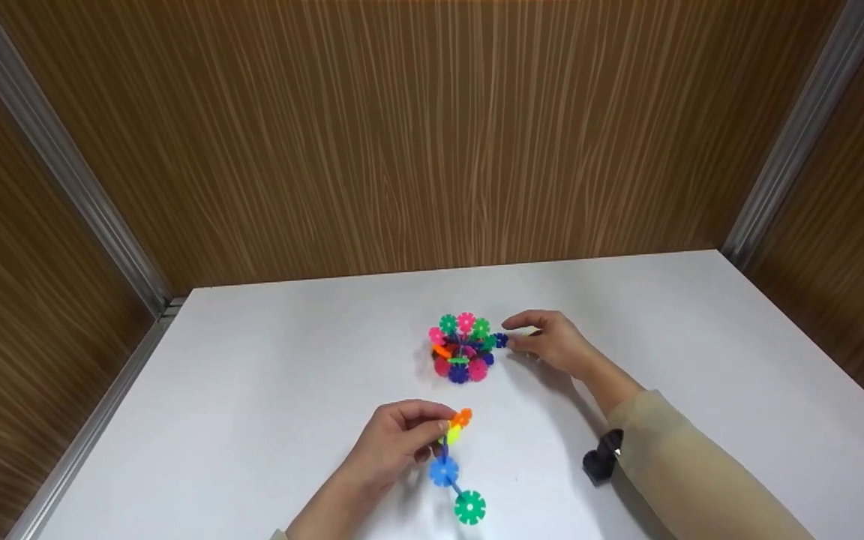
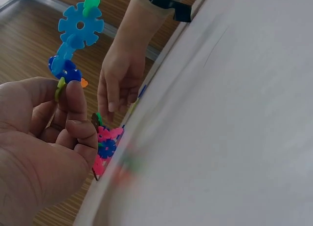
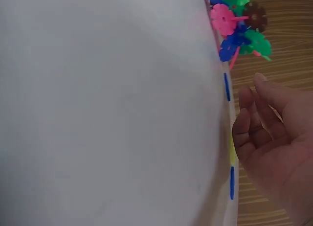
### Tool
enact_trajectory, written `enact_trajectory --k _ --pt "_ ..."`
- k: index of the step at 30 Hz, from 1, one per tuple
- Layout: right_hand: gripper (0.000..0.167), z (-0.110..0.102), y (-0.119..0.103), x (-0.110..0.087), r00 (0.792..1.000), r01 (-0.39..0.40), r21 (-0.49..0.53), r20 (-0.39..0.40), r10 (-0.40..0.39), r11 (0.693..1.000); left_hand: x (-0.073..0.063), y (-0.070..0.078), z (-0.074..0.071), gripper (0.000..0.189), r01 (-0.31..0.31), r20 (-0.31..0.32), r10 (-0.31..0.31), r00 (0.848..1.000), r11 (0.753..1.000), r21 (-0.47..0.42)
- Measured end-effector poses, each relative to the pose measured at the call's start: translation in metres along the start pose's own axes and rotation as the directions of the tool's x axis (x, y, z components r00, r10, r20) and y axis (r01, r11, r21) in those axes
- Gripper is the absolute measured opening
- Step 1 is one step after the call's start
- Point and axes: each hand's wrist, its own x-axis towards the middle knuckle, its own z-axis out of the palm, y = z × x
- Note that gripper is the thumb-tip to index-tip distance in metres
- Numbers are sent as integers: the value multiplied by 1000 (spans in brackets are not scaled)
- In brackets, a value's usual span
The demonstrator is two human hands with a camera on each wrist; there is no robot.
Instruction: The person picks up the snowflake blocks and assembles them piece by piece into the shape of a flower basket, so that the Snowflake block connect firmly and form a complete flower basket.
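My left hand (image 1: 394, 446) pinches a short chain of plastic snowflake discs between thumb and fingers. In the chain, orange (image 1: 462, 418) and yellow discs sit by the fingertips; a light blue disc (image 1: 443, 471) and a green disc (image 1: 469, 507) hang nearer me. Farther off, a round cluster of joined discs (image 1: 478, 370) in pink, green, blue and orange stands on the table. My right hand (image 1: 559, 346) is at its right side, fingers loosely bent. A loose dark blue disc (image 3: 226, 86), a yellow disc (image 3: 232, 150) and another blue disc (image 3: 232, 183) lie flat by those fingers.
The white table (image 1: 267, 390) has a wood-patterned panel (image 1: 432, 135) behind it and more panels at both sides, with metal posts (image 1: 64, 150) in the corners. A black device (image 1: 601, 461) is strapped at my right sleeve (image 1: 694, 465).
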Motion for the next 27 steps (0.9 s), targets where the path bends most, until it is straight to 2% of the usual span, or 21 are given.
enact_trajectory --k 7,12,18,22,25,27 --pt "37 8 0 15 998 21 -178 59 -10 984 -1 -1 -1 16 -9 18 9 1000 1000 -7" --pt "34 10 -2 13 998 46 -228 63 -32 973 1 -1 -3 16 -16 23 17 1000 1000 -12" --pt "31 5 -1 -1 997 13 -234 75 4 972 0 0 -1 15 -6 -2 6 1000 1000 -6" --pt "21 1 2 -18 997 29 -228 81 -10 973 0 1 0 15 -2 -2 2 1000 1000 -2" --pt "14 -1 3 -35 994 60 -156 99 -45 986 0 2 0 15 -1 -4 1 1000 1000 8" --pt "15 -1 0 -49 990 72 -80 125 -61 994 0 2 0 15 -2 -5 2 1000 1000 11"
